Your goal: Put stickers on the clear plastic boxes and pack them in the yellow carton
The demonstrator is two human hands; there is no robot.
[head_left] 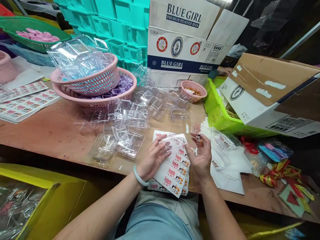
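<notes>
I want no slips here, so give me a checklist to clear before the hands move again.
1. Clear case within reach: ok, between the hands, above the printed sheets.
2. Left hand at the case: ok, fingers at its left side; firmness of grip, cannot tell.
3. Right hand has a sticker: cannot tell; a small printed piece shows at its fingertips.
4. Sheets squared up: not ok, their lower ends fan out.
5. More clear cases at hand: ok, heaped beyond the left hand.
</notes>
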